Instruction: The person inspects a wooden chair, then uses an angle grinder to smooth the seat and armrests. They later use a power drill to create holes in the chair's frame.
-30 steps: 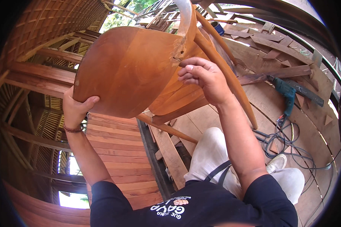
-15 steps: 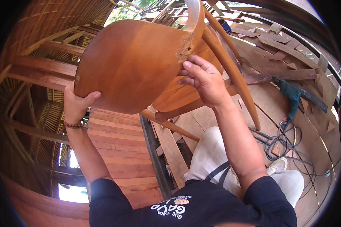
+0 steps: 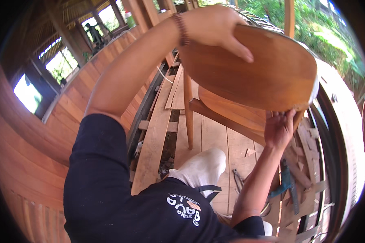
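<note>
A brown wooden chair stands in front of me, its broad curved backrest (image 3: 255, 73) facing up toward me. My left hand (image 3: 219, 30) grips the backrest's far upper edge, thumb laid over its face. At the lower right corner, my right hand (image 3: 280, 129) has its thumb and fingertips brought together against the underside edge. Whatever small thing those fingertips may pinch is hidden. Below the backrest show the chair's seat (image 3: 223, 103) and one slim leg (image 3: 188, 113).
A teal power drill (image 3: 286, 182) lies on the boards at the lower right, among wood scraps (image 3: 306, 141). Dark pliers (image 3: 238, 178) rest near my knee. Loose planks (image 3: 154, 141) lie beside a gap in the floor, left of the chair.
The view has swung, and the chair now sits further right. My left hand has gone from the backrest's near left edge to its far upper edge; my right hand is now beneath its lower corner.
</note>
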{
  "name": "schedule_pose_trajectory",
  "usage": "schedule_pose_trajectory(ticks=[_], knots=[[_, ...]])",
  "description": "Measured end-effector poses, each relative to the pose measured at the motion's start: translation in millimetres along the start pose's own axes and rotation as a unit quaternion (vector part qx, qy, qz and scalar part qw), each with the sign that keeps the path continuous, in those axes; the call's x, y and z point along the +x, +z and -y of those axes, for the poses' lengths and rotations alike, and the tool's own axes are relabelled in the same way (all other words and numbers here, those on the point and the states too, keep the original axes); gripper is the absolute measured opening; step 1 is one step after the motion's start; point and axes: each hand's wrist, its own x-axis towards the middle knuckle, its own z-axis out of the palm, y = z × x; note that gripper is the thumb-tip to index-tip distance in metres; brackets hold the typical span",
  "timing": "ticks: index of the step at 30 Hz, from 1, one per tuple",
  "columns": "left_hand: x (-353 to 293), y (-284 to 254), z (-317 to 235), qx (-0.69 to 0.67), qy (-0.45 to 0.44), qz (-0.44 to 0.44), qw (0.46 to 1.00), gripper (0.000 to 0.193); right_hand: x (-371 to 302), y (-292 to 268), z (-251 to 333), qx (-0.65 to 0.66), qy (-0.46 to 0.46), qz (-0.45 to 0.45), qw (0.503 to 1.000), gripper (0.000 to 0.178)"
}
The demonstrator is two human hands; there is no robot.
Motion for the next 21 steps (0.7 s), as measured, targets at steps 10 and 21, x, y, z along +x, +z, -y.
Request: schedule_pose_trajectory(ticks=[10,21], knots=[[6.0,6.4,0.9,0.056,0.059,-0.014,0.997,0.08,-4.2,34.0,10.8,-0.034,0.003,-0.098,0.995,0.049],[0.2,11.6,16.7,0.035,0.09,0.002,0.995,0.074,36.0,89.7,-15.1,-0.179,-0.063,-0.219,0.957,0.083]])
